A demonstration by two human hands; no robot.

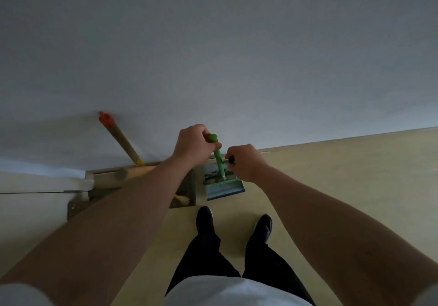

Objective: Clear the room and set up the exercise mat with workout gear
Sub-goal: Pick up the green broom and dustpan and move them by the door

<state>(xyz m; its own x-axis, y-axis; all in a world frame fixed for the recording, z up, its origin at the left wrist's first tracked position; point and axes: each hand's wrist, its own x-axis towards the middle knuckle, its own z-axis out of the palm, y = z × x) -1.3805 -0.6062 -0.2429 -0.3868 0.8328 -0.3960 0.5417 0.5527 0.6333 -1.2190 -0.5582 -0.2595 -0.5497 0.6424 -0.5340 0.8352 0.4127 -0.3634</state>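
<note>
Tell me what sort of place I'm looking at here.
Probably a plain indoor room, perhaps at home: a bare wall meets a pale floor at a skirting board, and cleaning tools sit by it, a green-handled dustpan the left hand grips and a red-tipped stick leaning on the wall.

Long-handled dustpan [224, 188]: green shaft with a rounded knob, grey-blue pan edged in green, dark comb teeth at its back. The pan rests on the floor [331, 175] at the foot of the wall [237, 68]. The left hand [193, 143] grips the shaft near its top. The right hand [245, 161] holds a black-tipped handle [231, 161] just beside it.
</note>
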